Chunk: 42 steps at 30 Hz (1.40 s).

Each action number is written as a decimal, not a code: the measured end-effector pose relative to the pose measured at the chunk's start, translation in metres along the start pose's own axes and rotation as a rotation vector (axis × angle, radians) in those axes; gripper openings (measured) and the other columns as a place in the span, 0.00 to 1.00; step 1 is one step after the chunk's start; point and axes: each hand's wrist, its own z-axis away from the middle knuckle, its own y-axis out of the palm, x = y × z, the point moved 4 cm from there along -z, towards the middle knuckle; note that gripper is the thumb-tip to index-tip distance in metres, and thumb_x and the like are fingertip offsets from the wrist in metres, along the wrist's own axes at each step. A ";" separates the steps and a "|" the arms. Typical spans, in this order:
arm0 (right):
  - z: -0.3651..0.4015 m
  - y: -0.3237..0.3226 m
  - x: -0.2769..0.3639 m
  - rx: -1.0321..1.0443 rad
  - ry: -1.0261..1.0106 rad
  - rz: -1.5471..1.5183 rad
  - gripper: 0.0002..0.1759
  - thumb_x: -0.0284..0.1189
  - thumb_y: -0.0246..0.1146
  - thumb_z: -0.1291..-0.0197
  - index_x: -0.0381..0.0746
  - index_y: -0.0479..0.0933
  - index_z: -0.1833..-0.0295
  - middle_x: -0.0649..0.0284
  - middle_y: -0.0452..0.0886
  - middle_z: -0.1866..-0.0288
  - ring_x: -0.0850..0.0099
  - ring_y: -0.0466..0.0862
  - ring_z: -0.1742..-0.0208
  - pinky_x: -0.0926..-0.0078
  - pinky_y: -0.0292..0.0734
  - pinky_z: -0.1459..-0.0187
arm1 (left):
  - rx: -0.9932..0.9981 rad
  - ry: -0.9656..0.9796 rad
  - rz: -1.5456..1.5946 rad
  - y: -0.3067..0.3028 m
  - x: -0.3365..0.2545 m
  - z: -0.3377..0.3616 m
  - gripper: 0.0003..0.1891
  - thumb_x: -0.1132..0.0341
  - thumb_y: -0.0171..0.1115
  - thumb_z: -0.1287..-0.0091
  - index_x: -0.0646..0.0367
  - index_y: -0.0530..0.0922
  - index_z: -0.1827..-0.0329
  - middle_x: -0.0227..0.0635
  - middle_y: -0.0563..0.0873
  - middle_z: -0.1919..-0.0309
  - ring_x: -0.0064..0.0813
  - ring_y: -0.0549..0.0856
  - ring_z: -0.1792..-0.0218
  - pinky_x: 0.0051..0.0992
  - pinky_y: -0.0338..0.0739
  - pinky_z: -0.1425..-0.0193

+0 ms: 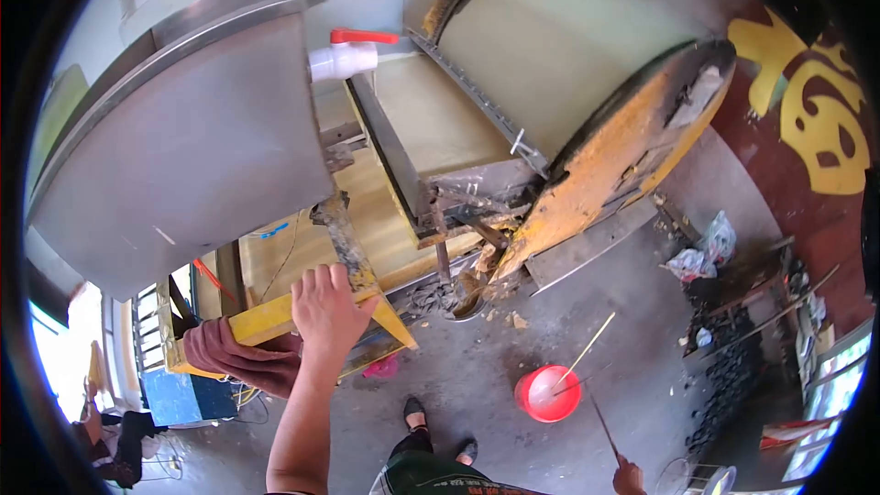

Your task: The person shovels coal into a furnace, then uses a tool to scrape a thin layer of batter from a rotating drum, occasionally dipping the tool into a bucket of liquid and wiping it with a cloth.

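Note:
My left hand (pixel 325 312) is wrapped over a yellow metal bar (pixel 261 319) of a frame. A dark reddish cloth (pixel 243 356) hangs over that same bar, beside my hand. Low on the right, my right hand (pixel 629 477) is closed around a thin dark stick (pixel 605 426) that points up and away toward the bucket. The red bucket (pixel 548 414) on the floor holds whitish liquid, and a pale thin stick (pixel 587 348) leans out of it.
A large drum (pixel 559 37) with a chipped yellow end stands ahead, steam near it. A tray of pale liquid (pixel 431 110) adjoins it. At left is a steel tank (pixel 192 137) with a red-handled valve (pixel 362 37). Dark lumps like coal (pixel 724 403) lie at right.

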 end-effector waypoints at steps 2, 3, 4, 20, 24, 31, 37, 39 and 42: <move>0.025 -0.104 0.087 -0.228 -0.120 -0.232 0.23 0.24 0.52 0.43 0.37 0.68 0.39 0.43 0.79 0.61 0.46 0.80 0.61 0.53 0.76 0.57 | 0.034 0.011 0.032 0.000 0.006 0.000 0.25 0.52 0.74 0.60 0.57 0.72 0.65 0.36 0.76 0.69 0.37 0.77 0.62 0.35 0.69 0.55; 0.024 -0.122 0.106 -0.241 -0.122 -0.216 0.23 0.24 0.52 0.43 0.37 0.68 0.39 0.43 0.79 0.61 0.46 0.80 0.61 0.53 0.76 0.57 | 0.032 0.028 0.048 -0.002 0.008 -0.001 0.25 0.52 0.72 0.58 0.58 0.72 0.65 0.36 0.76 0.69 0.37 0.76 0.63 0.35 0.68 0.56; 0.027 -0.142 0.126 -0.431 -0.326 -0.290 0.24 0.22 0.51 0.43 0.36 0.67 0.39 0.43 0.78 0.62 0.47 0.80 0.62 0.55 0.76 0.59 | 0.030 0.014 0.061 -0.003 0.012 0.000 0.25 0.52 0.72 0.58 0.58 0.72 0.65 0.36 0.76 0.69 0.37 0.76 0.63 0.35 0.68 0.56; 0.023 -0.285 0.336 -0.653 -0.836 -0.576 0.21 0.18 0.52 0.39 0.32 0.68 0.39 0.51 0.78 0.59 0.67 0.77 0.63 0.74 0.73 0.58 | -0.062 0.104 0.361 -0.007 0.032 0.002 0.26 0.56 0.68 0.50 0.60 0.74 0.51 0.39 0.78 0.64 0.39 0.78 0.60 0.36 0.69 0.52; 0.009 -0.286 0.364 -0.672 -0.874 -0.588 0.21 0.20 0.54 0.38 0.33 0.68 0.39 0.51 0.78 0.58 0.65 0.77 0.64 0.74 0.74 0.58 | -0.034 0.143 0.280 -0.001 0.028 0.002 0.24 0.58 0.67 0.48 0.56 0.75 0.49 0.37 0.78 0.64 0.36 0.78 0.60 0.36 0.69 0.53; -0.008 -0.270 0.364 -0.603 -0.859 -0.618 0.20 0.22 0.55 0.38 0.34 0.68 0.40 0.47 0.78 0.53 0.57 0.81 0.54 0.69 0.75 0.52 | -0.119 0.153 0.251 -0.005 0.024 0.003 0.24 0.58 0.70 0.53 0.53 0.77 0.52 0.34 0.78 0.65 0.36 0.78 0.61 0.34 0.71 0.56; -0.019 -0.212 0.287 -0.543 -0.681 -0.631 0.19 0.22 0.55 0.38 0.33 0.67 0.40 0.46 0.80 0.56 0.53 0.83 0.60 0.68 0.79 0.58 | -0.097 0.154 0.237 -0.007 0.016 0.003 0.22 0.57 0.67 0.50 0.54 0.77 0.52 0.34 0.78 0.64 0.37 0.78 0.60 0.36 0.70 0.56; -0.015 -0.179 0.249 -0.635 -0.690 -0.621 0.19 0.24 0.51 0.35 0.36 0.66 0.38 0.60 0.76 0.71 0.71 0.78 0.75 0.74 0.74 0.72 | -0.063 0.150 0.220 -0.011 0.012 0.002 0.22 0.56 0.66 0.48 0.54 0.77 0.51 0.35 0.79 0.63 0.39 0.78 0.60 0.36 0.70 0.56; -0.009 -0.120 0.187 -0.499 -0.473 -0.645 0.19 0.23 0.53 0.40 0.37 0.69 0.41 0.46 0.80 0.57 0.55 0.84 0.60 0.64 0.80 0.62 | -0.048 0.155 0.182 -0.010 0.006 0.003 0.22 0.55 0.65 0.47 0.53 0.76 0.50 0.36 0.79 0.62 0.39 0.78 0.60 0.36 0.70 0.55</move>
